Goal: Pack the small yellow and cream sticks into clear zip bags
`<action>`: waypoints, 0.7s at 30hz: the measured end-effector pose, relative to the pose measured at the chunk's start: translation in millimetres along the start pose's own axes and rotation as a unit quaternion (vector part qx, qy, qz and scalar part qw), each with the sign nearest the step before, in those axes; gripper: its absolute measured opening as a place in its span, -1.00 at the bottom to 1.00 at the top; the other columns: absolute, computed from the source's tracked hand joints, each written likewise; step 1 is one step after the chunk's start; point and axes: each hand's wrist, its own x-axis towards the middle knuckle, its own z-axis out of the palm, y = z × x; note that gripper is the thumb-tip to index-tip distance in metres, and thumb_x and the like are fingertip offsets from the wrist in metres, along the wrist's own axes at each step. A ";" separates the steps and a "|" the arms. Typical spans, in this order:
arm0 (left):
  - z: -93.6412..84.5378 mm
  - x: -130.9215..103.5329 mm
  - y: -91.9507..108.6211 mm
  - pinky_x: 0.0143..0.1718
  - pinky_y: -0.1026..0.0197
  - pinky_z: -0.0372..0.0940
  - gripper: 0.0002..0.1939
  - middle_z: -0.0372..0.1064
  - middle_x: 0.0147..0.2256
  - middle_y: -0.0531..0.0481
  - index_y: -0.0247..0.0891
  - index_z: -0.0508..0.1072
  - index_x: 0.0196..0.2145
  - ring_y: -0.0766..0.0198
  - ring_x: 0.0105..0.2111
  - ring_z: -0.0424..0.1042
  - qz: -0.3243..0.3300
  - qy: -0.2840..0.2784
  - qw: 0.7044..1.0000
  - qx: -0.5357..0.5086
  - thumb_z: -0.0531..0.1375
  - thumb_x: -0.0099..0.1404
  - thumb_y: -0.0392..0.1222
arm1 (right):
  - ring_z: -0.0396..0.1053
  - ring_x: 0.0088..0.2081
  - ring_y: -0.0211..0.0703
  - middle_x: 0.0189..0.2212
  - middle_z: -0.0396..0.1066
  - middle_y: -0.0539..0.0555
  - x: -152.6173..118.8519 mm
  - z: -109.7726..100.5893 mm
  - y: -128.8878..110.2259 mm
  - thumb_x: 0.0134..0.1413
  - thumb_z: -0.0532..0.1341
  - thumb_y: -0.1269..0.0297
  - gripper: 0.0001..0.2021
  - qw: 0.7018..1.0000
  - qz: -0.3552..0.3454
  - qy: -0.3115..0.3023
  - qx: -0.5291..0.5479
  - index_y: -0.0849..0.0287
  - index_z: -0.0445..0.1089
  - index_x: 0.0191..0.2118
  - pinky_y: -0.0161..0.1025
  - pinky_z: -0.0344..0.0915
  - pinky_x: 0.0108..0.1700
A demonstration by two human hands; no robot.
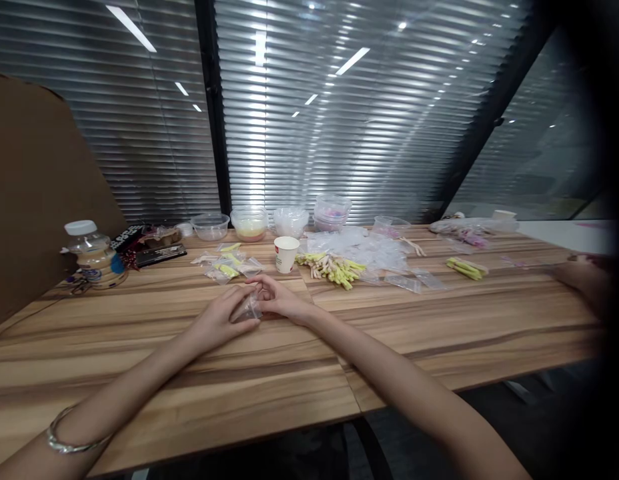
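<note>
A small clear plastic bag (pixel 248 308) is between my hands, just above or on the wooden table. My left hand (pixel 220 316) curls round its left side, with the thumb along the lower edge. From the right, my right hand (pixel 281 299) has its bent fingers at the bag's upper right side. What is inside the bag, if anything, I cannot make out. Beyond my hands stands a white paper cup (pixel 286 255). Filled bags with yellow-green pieces (pixel 228 267) lie to its left, and a pile of yellow-green and beige strips (pixel 334 268) lies to its right.
Several clear plastic tubs (pixel 249 224) line the back by the window blinds. Loose clear bags (pixel 364 248) spread behind the pile. A yellow-green bundle (pixel 465 268) lies farther right, near another person's hand (pixel 582 273). A white-lidded jar (pixel 92 250) and black case (pixel 161 254) are left.
</note>
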 end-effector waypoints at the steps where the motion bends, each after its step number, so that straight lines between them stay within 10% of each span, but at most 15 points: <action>1: -0.6 -0.5 1.4 0.09 0.04 0.16 -0.37 0.23 0.09 -0.14 -0.17 0.18 0.17 0.06 0.08 0.23 0.012 -0.006 1.000 0.006 0.19 0.18 0.03 | 0.27 -0.34 -0.31 -0.36 0.28 -0.03 0.1 -0.3 1.2 -0.10 0.30 0.37 -0.47 1.000 -0.003 -0.005 -0.003 0.10 0.17 0.04 -0.37 0.24 -0.31; 14: 2.4 -6.6 3.7 0.08 0.13 0.19 -0.37 0.20 0.11 -0.14 -0.18 0.12 0.20 0.13 0.10 0.23 0.048 -0.016 0.998 0.037 0.17 0.23 0.00 | 0.14 -0.56 -0.42 -0.50 0.23 -0.10 1.2 13.2 13.4 -0.06 0.11 0.49 -0.64 0.994 -0.019 0.047 -0.100 0.17 0.22 -0.06 -0.46 0.08 -0.56; 21: 0.3 -7.8 5.3 0.09 0.10 0.18 -0.38 0.20 0.12 -0.16 -0.17 0.13 0.20 0.11 0.10 0.23 0.040 -0.032 0.999 0.018 0.16 0.23 0.01 | 0.26 -0.32 -0.31 -0.31 0.35 0.01 -1.4 12.6 12.5 -0.10 0.07 0.55 -0.71 0.962 -0.098 0.092 -0.236 0.21 0.33 -0.19 -0.38 0.19 -0.30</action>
